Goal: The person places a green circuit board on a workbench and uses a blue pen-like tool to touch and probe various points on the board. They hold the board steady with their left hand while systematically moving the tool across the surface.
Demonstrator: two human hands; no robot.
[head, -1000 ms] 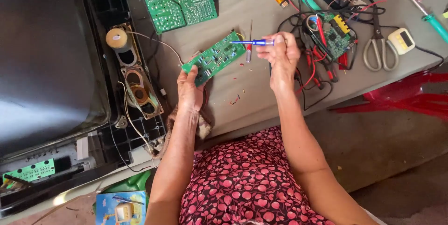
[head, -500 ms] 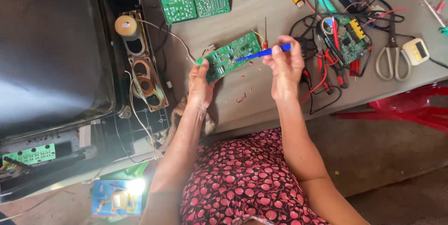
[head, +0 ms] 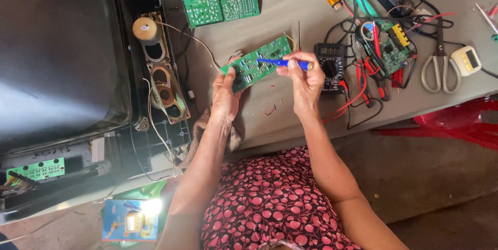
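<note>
Small green circuit board [head: 258, 62] held between both hands, left [head: 226, 94] and right [head: 303, 79].

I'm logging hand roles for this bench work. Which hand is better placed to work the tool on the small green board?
Right. The right hand already grips the blue-handled tool, its tip lying over the small green board. The left hand grips that board's lower end, so it probably has to steady it.

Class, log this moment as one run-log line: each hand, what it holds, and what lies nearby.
left hand: holds small green circuit board | right hand: holds blue tool, tip on board | nearby: multimeter, scissors
</note>
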